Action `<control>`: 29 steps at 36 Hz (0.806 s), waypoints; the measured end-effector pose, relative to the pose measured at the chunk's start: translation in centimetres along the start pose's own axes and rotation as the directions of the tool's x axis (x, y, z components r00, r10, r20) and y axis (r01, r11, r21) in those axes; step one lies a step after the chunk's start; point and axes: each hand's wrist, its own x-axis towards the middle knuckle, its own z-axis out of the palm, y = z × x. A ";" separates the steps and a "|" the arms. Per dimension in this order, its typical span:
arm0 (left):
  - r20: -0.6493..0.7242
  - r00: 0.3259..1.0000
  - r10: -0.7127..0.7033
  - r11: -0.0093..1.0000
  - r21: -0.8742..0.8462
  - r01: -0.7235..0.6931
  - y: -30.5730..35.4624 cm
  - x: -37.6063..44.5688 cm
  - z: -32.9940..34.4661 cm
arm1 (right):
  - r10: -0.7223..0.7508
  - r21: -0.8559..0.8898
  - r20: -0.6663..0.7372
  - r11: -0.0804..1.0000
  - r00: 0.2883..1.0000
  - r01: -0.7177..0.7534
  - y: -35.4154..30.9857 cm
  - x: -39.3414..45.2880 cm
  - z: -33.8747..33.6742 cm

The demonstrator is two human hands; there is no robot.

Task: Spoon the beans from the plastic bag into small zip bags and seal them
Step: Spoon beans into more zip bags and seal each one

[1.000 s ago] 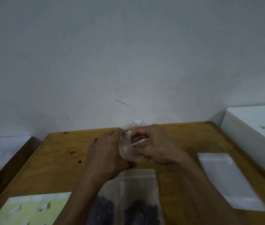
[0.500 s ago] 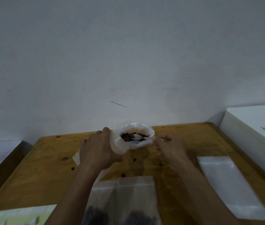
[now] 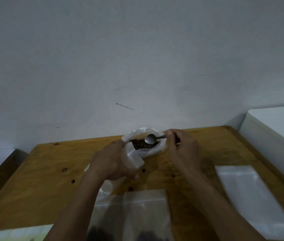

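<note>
A spoon lies across the open mouth of a plastic bag of dark beans, near the middle of the desk's far edge. The spoon's long axis runs roughly side to side: its bowl points left, over the beans, and its handle reaches right to the bag's rim. The right hand pinches the handle end, fingers curled, so it is the nearer hand to the spoon. The left hand sits just left of the bag, gripping a small clear zip bag that touches the big bag's near side. Judging from this, the scoop would dip down into the beans, then travel left and nearer to the zip bag. Closer to the near edge lie filled zip bags; a stack of empty ones lies toward the right edge.
</note>
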 end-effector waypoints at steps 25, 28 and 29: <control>-0.135 0.991 -0.020 0.982 -0.187 -0.006 -1.4 -0.5 0.6 | 0.544 0.458 0.036 0.737 0.838 -0.498 -0.7 0.8 0.9; -0.181 0.983 -0.028 0.968 -0.250 -0.018 -1.4 -0.6 0.5 | 0.511 0.480 0.023 0.749 0.859 -0.458 -1.2 1.2 0.2; -0.200 0.979 -0.032 0.963 -0.269 -0.023 -1.4 -0.7 0.5 | 0.498 0.495 0.028 0.746 0.867 -0.445 -1.5 1.3 -0.1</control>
